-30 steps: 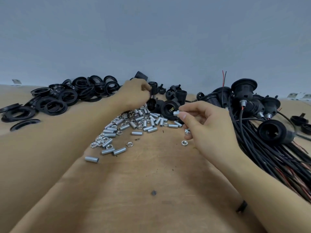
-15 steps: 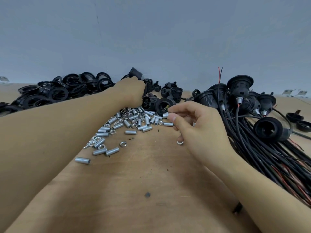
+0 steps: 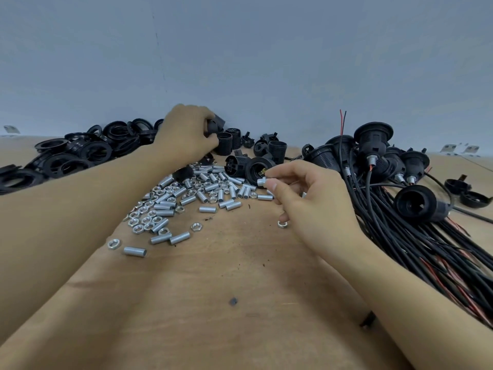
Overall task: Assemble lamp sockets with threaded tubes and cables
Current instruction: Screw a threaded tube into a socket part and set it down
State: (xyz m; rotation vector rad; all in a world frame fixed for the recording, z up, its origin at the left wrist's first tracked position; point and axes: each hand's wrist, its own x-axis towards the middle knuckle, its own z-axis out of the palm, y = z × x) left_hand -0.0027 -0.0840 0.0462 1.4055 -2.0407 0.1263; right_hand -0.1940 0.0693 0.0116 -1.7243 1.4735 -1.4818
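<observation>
My left hand (image 3: 186, 132) reaches to the back of the wooden table (image 3: 226, 289) and grips a black lamp socket (image 3: 217, 123) lifted off the heap of loose sockets (image 3: 250, 166). My right hand (image 3: 306, 198) pinches a short silver threaded tube (image 3: 262, 181) between thumb and forefinger, just in front of that heap. Many more silver tubes and nuts (image 3: 186, 204) lie scattered between my arms.
A pile of black rings (image 3: 88, 150) lies at the back left. At the right lies a bundle of black cables (image 3: 426, 249) with finished sockets (image 3: 373, 140) on their ends. Two black caps (image 3: 466, 190) sit at the far right. A single nut (image 3: 282, 224) lies under my right hand.
My left hand has closed on a black socket at the back and raised it off the heap. My right hand keeps the tube pinched and has barely moved.
</observation>
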